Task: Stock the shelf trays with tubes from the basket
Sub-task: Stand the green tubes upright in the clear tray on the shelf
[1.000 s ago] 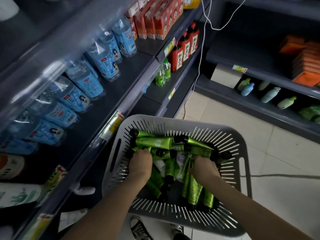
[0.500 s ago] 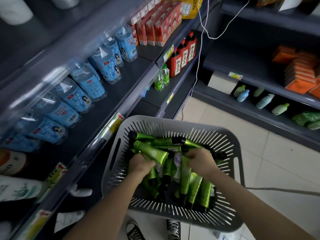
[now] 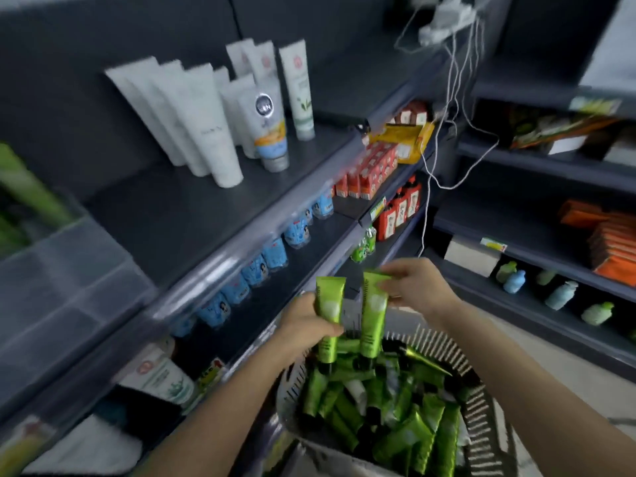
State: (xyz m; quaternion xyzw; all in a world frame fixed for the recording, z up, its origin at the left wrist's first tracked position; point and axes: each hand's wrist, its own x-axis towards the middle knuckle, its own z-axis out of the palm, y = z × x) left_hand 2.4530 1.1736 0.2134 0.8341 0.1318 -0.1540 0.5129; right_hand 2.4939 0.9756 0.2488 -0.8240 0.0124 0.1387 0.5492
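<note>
Each of my hands holds one green tube with a black cap, lifted above the grey slatted basket [image 3: 480, 401]. My left hand [image 3: 306, 325] grips the left tube [image 3: 328, 308] round its lower half, cap down. My right hand [image 3: 418, 287] pinches the top of the right tube [image 3: 373, 315], which hangs cap down. Several more green tubes [image 3: 406, 432] lie piled in the basket. A clear plastic shelf tray [image 3: 65, 277] sits at the far left on the upper shelf, with blurred green tubes [image 3: 24, 191] standing in it.
White tubes [image 3: 206, 122] stand on the upper dark shelf [image 3: 179, 215] right of the tray. Blue-labelled bottles [image 3: 272, 253] line the shelf below. Red cartons [image 3: 373, 170] and white cables [image 3: 444, 108] are further right. A second shelving unit [image 3: 550, 218] stands across the tiled aisle.
Both hands have risen out of the basket, each with a green tube. The view has tilted up, bringing the upper shelf and the clear tray into sight.
</note>
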